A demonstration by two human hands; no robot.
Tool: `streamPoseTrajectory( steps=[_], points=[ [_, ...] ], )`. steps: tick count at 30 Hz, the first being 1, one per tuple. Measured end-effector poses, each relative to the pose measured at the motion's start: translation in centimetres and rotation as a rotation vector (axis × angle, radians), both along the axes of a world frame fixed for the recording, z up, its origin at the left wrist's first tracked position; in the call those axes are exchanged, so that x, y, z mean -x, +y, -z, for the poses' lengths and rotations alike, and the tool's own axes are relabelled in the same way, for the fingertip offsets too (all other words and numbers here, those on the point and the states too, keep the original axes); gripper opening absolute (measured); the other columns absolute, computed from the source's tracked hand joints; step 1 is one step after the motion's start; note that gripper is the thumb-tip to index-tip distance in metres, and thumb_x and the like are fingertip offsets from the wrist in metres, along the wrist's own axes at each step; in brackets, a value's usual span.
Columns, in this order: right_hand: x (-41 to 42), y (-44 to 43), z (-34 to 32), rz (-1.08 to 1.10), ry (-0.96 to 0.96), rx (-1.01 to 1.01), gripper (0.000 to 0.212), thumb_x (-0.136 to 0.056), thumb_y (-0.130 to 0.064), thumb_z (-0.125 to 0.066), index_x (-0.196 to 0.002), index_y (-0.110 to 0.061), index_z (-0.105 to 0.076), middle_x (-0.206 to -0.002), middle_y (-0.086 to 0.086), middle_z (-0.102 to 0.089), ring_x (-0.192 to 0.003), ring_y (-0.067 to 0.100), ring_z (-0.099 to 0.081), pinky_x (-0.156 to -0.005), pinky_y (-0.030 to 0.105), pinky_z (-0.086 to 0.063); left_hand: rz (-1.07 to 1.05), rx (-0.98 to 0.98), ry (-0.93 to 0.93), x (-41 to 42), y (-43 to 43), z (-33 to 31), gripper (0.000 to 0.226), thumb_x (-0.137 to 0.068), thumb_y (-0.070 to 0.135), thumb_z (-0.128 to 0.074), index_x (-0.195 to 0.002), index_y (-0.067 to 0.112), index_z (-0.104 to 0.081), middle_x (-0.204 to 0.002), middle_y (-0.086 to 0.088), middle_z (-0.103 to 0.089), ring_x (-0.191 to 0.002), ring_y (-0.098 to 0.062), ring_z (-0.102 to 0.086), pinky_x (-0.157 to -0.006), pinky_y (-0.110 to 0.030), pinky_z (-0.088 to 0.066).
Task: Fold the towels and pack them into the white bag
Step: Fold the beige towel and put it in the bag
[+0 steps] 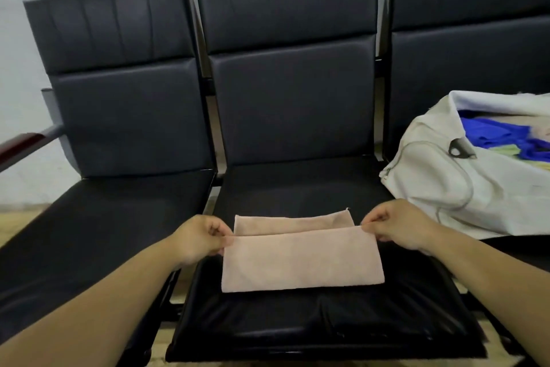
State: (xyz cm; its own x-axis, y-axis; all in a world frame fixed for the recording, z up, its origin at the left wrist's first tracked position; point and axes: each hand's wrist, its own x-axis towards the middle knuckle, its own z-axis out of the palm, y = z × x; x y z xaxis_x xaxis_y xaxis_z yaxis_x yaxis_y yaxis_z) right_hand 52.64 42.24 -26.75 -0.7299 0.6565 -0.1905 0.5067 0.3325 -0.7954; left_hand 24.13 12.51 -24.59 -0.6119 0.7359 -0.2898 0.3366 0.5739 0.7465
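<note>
A: Where is the towel the person is working on?

B: The pale pink towel (pixel 300 259) lies flat on the middle seat (pixel 297 322) of a row of black chairs. One layer is folded over another, and a strip of the lower layer shows past the upper layer's far edge.

A: And the hands?

B: The left hand (pixel 202 237) pinches the far left corner of the upper layer between thumb and fingers. The right hand (pixel 395 225) pinches the far right corner in the same way. Each holds only cloth.

A: Why hold it by the corners?

B: Most likely to keep that edge taut and straight, so it lands square on the layer below. The two edges do not line up, so the fold looks unfinished. The firm, flat seat suits this, since the lower layer stays spread while the upper one is moved.

A: Where is the bag?

B: The white bag (pixel 440 164) slumps on the right seat, near the towel but not touching it. Its mouth is open and tilted towards the person. Blue towels (pixel 491 133) and a yellow-green cloth (pixel 506 150) are already inside. It was probably set there so a folded towel can go straight across.

A: Any risk?

B: The soft cloth could sag or skew if one corner leads the other.
</note>
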Motion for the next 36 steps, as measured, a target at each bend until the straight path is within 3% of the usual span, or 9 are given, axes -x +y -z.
streamPoseTrajectory(
  steps=[5, 12, 16, 19, 21, 25, 28, 31, 36],
  points=[
    [2.1, 1.2, 0.8, 0.056, -0.029, -0.091, 0.009, -0.085, -0.018, -0.078, -0.077, -0.024, -0.079, -0.073, -0.002, -0.076, -0.074, 0.022, -0.074, -0.079, 0.042, -0.063, -0.076, -0.013, 0.132, 1.4, 2.3, 1.2, 0.005, -0.092, 0.012, -0.073, -0.089, 0.014, -0.075, -0.081, 0.0, -0.077, -0.078, -0.017, -0.075, -0.083, -0.038, -0.062],
    [5.9, 3.0, 2.1, 0.087, -0.029, -0.169, 0.01, -0.089, -0.019, -0.075, -0.082, -0.026, -0.078, -0.075, -0.011, -0.074, -0.069, 0.005, -0.068, -0.065, 0.019, -0.049, -0.136, -0.019, 0.245, 3.6, 5.4, 2.8, 0.013, -0.095, 0.014, -0.068, -0.088, 0.024, -0.075, -0.08, 0.008, -0.076, -0.075, -0.009, -0.071, -0.078, -0.029, -0.058],
    [6.6, 4.0, 3.4, 0.054, -0.062, -0.193, 0.017, -0.09, -0.018, -0.074, -0.078, -0.031, -0.074, -0.081, -0.014, -0.073, -0.074, 0.003, -0.066, -0.079, 0.028, -0.054, -0.163, -0.017, 0.287, 4.8, 6.7, 4.3, 0.017, -0.096, 0.013, -0.064, -0.088, 0.026, -0.072, -0.086, 0.009, -0.074, -0.084, -0.009, -0.07, -0.074, -0.024, -0.053],
    [6.5, 4.3, 3.7, 0.056, -0.069, -0.241, 0.005, -0.091, -0.024, -0.073, -0.093, -0.029, -0.074, -0.095, -0.013, -0.071, -0.088, 0.004, -0.065, -0.078, 0.02, -0.045, -0.167, 0.0, 0.336, 5.1, 6.9, 5.4, 0.016, -0.096, 0.018, -0.066, -0.108, 0.028, -0.066, -0.105, 0.007, -0.065, -0.097, -0.014, -0.065, -0.084, -0.025, -0.05],
    [6.3, 4.3, 3.6, 0.023, -0.084, -0.33, 0.012, -0.092, -0.028, -0.072, -0.104, -0.029, -0.071, -0.101, -0.014, -0.065, -0.091, 0.003, -0.061, -0.072, 0.011, -0.039, -0.157, -0.003, 0.405, 4.6, 6.9, 5.6, 0.029, -0.095, 0.024, -0.068, -0.123, 0.027, -0.062, -0.118, 0.005, -0.054, -0.102, -0.014, -0.059, -0.091, -0.027, -0.047],
    [6.2, 3.0, 2.7, -0.202, -0.065, -0.479, 0.01, -0.093, -0.027, -0.068, -0.101, -0.033, -0.071, -0.102, -0.018, -0.061, -0.089, 0.001, -0.062, -0.076, 0.015, -0.046, 0.03, -0.027, 0.554, 0.6, 7.8, 4.3, 0.027, -0.092, 0.022, -0.066, -0.118, 0.031, -0.064, -0.113, 0.007, -0.051, -0.098, -0.01, -0.056, -0.091, -0.026, -0.048],
    [5.9, 1.4, 2.7, -0.418, -0.233, -0.509, 0.019, -0.091, -0.031, -0.055, -0.103, -0.034, -0.07, -0.1, -0.016, -0.065, -0.093, 0.005, -0.061, -0.084, 0.03, -0.052, 0.36, 0.076, 0.367, -4.6, 8.1, 4.7, 0.029, -0.098, 0.026, -0.055, -0.126, 0.031, -0.058, -0.114, 0.006, -0.061, -0.093, -0.009, -0.059, -0.084, -0.019, -0.046],
    [4.9, 0.4, 2.5, -0.513, -0.372, -0.529, 0.015, -0.087, -0.026, -0.047, -0.087, -0.03, -0.062, -0.086, -0.012, -0.063, -0.086, 0.013, -0.058, -0.079, 0.039, -0.05, 0.59, 0.268, 0.483, -7.1, 8.2, 6.3, 0.044, -0.101, 0.046, -0.048, -0.141, 0.028, -0.046, -0.135, 0.003, -0.056, -0.123, -0.02, -0.052, -0.107, -0.03, -0.039],
    [2.1, -2.9, 1.7, -0.619, -0.389, -0.445, 0.029, -0.094, -0.026, -0.052, -0.118, -0.032, -0.068, -0.11, -0.018, -0.068, -0.104, 0.003, -0.062, -0.092, 0.018, -0.047, 0.544, 0.482, 0.617, -6.3, 9.1, 5.1, 0.05, -0.101, 0.06, -0.028, -0.142, 0.038, -0.047, -0.158, 0.001, -0.029, -0.151, -0.03, -0.012, -0.123, -0.056, -0.001]
  ],
)
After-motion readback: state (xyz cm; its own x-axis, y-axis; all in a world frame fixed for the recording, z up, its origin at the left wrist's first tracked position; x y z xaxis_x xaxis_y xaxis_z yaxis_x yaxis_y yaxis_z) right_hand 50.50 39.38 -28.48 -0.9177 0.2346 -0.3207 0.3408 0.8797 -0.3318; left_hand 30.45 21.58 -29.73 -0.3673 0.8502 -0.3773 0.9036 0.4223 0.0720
